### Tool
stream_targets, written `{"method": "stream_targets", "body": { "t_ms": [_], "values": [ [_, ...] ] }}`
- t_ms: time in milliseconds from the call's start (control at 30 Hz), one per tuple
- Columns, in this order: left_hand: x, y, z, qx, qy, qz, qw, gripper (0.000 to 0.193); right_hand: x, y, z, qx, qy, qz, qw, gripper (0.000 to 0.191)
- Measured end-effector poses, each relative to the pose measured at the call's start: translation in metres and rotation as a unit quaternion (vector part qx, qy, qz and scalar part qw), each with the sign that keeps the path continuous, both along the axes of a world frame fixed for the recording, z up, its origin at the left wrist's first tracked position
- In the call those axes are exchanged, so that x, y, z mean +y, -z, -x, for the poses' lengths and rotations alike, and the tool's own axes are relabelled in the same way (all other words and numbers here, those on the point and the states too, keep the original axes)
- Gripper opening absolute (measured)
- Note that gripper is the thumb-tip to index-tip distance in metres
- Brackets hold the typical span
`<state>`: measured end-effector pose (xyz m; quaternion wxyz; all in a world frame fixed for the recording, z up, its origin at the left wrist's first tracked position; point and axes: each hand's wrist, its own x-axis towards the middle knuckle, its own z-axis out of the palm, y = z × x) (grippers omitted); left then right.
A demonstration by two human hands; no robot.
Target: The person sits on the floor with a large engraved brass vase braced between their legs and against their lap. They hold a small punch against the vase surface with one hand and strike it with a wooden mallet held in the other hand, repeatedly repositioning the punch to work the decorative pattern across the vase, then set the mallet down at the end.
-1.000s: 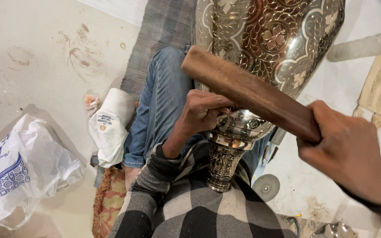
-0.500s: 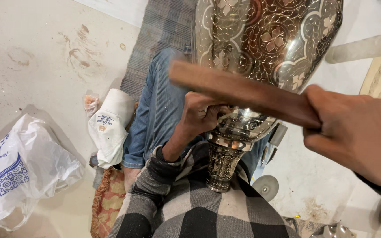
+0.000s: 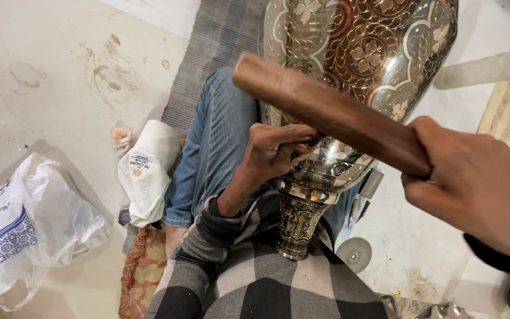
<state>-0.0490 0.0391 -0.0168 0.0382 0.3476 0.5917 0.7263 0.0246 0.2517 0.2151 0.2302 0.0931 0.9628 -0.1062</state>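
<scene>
My right hand clamps the stiff wooden mallet — my left hand pinches something tiny I can't make out against the heavy, slick metal vase — best steadied low at its neck.

A crumpled white-and-blue plastic bag lies near a white printed pouch.

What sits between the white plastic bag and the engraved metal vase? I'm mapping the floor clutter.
In the head view, a white cloth bundle and the person's jeans-clad leg lie between the white plastic bag and the engraved metal vase.
</scene>
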Motion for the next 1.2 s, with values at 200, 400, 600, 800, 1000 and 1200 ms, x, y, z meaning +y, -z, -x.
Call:
{"method": "stream_targets", "body": {
  "t_ms": [200, 400, 600, 800, 1000, 1200],
  "values": [
    [0.002, 0.006, 0.003, 0.010, 0.002, -0.001, 1.000, 0.049, -0.014, -0.005, 0.005, 0.024, -0.027, -0.051, 0.998, 0.034],
    [0.000, 0.005, 0.003, 0.010, 0.024, -0.005, 1.000, 0.053, -0.023, -0.009, 0.008, 0.040, -0.044, -0.065, 0.996, 0.032],
    [-0.001, 0.005, 0.004, 0.010, 0.029, -0.005, 1.000, 0.048, -0.014, -0.004, 0.000, 0.023, -0.045, -0.063, 0.997, 0.032],
    [-0.001, 0.006, 0.006, 0.024, 0.030, -0.007, 0.999, 0.041, 0.002, 0.006, -0.010, 0.061, -0.053, -0.036, 0.996, 0.036],
    [-0.001, 0.008, 0.008, 0.043, 0.031, -0.028, 0.998, 0.045, 0.006, 0.010, -0.011, 0.010, -0.037, -0.065, 0.997, 0.029],
    [0.000, 0.012, 0.011, 0.014, 0.073, -0.029, 0.997, 0.046, 0.002, 0.004, -0.009, 0.033, -0.047, -0.044, 0.997, 0.033]
  ]
}}
